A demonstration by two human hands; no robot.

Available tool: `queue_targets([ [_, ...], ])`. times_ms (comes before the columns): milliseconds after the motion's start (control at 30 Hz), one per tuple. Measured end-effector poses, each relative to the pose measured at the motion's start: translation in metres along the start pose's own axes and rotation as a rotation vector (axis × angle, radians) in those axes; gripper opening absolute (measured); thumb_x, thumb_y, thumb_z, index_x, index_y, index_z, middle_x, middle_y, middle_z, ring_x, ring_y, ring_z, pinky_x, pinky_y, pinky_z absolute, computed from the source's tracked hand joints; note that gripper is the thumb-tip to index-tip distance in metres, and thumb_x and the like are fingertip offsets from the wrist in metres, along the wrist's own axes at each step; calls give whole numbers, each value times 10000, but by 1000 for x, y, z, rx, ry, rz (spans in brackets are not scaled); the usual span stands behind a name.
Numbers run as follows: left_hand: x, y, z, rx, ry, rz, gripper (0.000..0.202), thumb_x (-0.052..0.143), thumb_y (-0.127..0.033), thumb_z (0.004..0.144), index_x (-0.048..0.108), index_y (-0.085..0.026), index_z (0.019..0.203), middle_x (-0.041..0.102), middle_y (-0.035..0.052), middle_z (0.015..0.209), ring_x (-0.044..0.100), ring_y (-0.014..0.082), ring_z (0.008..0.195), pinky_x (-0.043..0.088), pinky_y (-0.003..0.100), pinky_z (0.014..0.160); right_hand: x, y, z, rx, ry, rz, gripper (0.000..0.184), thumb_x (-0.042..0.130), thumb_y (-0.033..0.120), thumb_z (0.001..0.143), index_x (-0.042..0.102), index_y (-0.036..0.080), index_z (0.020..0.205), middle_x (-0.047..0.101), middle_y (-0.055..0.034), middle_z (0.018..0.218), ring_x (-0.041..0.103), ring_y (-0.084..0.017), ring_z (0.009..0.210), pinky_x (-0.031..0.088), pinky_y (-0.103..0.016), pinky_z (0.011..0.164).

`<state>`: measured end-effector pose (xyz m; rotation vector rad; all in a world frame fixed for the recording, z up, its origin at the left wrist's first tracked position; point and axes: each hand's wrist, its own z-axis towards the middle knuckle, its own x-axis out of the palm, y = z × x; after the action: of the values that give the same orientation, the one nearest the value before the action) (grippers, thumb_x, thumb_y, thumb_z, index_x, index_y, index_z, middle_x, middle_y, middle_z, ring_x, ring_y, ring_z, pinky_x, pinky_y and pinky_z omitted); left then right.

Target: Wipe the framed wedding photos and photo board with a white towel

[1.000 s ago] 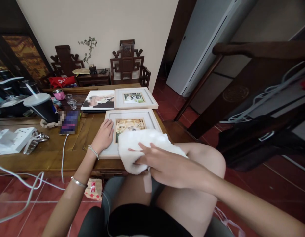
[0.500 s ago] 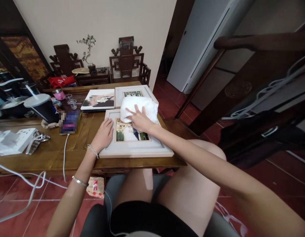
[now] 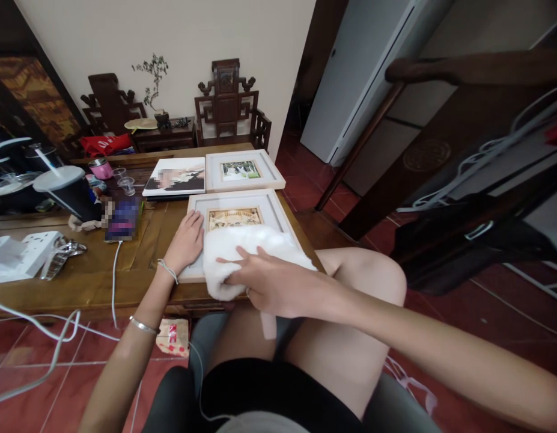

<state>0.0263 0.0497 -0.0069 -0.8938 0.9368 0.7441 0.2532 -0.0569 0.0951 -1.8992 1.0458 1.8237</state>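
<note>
A light wooden picture frame (image 3: 195,208) lies flat at the near edge of the table, its photo partly covered. My left hand (image 3: 188,238) rests on the frame's left border, fingers stretched out and holding nothing. A folded white towel (image 3: 260,242) lies over the frame's lower half and hangs past its near edge. My right hand (image 3: 269,279) grips the towel from its near side, fingers over the top; the thumb is mostly hidden. Behind them lies a second picture frame (image 3: 274,173), with a white-edged photo panel (image 3: 174,174) to its left.
On the wooden table (image 3: 156,240) stand a dark lidded cup (image 3: 71,191) with a straw, a pink jar (image 3: 101,169) and small clear cups (image 3: 127,184). A white power strip (image 3: 35,252) and cables lie at the left. A wooden chair (image 3: 395,156) stands at the right.
My right hand has pulled the towel toward me, from the frame's far edge to its near edge. The upper photo and the frame behind are now uncovered. My left hand stays on the border.
</note>
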Motion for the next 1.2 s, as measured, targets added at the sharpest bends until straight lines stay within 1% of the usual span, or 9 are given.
queue_targets([
  [100,-3,-3,-2,-31,-19,-78,549,265,-324,1012,461,-37,1436,437,209,1545,323,279,1495,244,482,1248,17,-12,30,38,-11,-68,602,478,-1,786,647,205,1326,370,-93,1610,282,-462,1462,310,-712,1096],
  [167,-6,-7,-3,-35,-62,-149,552,248,-369,1028,414,-90,1475,420,178,1565,341,253,1489,251,465,1244,22,-26,59,101,-52,-129,617,480,9,805,598,180,1386,265,-95,1653,187,-489,1485,233,-758,1109],
  [300,-12,-14,-4,-31,-135,-241,610,243,-478,1042,335,-109,1519,368,175,1597,335,231,1492,242,427,1243,13,-50,115,152,-156,-250,550,485,58,867,568,104,1409,249,-116,1659,111,-473,1503,159,-663,1191],
  [400,-15,-18,-3,-47,-153,-268,671,227,-543,1035,290,-107,1542,313,176,1623,293,231,1510,209,428,1252,7,-51,133,94,-198,-298,519,429,71,909,560,65,1411,299,-135,1639,140,-450,1505,175,-594,1212],
  [500,-16,-19,-3,-42,-152,-284,706,203,-580,1028,298,-107,1543,319,171,1621,291,236,1511,205,434,1253,11,-39,122,37,-172,-293,532,420,52,895,566,75,1406,340,-148,1618,213,-443,1490,237,-607,1185],
  [700,-13,-15,-2,-59,-110,-249,608,190,-486,1044,496,-129,1430,485,139,1529,407,230,1454,274,433,1237,10,-17,55,-92,33,-182,500,509,8,800,696,120,1250,432,-150,1565,318,-431,1456,321,-612,1142],
  [933,1,1,3,-16,-53,-74,470,343,-207,949,579,-43,1320,538,203,1462,403,283,1452,293,489,1236,-7,-45,-7,39,39,-130,451,519,-20,759,793,195,1045,715,-143,1225,533,-356,1311,420,-521,1080],
  [1067,4,4,3,-14,-66,-61,479,366,-167,915,575,-75,1337,539,179,1466,398,287,1455,293,510,1236,-8,-38,-4,37,31,-151,449,506,-22,754,788,159,1052,665,-159,1322,482,-388,1351,417,-533,1069],
  [1200,3,4,2,-6,-92,-74,471,381,-186,918,582,-131,1340,566,136,1452,419,280,1443,305,527,1227,-6,-10,29,-50,67,-188,444,483,8,798,746,130,1135,631,-160,1368,491,-374,1334,417,-512,1056],
])
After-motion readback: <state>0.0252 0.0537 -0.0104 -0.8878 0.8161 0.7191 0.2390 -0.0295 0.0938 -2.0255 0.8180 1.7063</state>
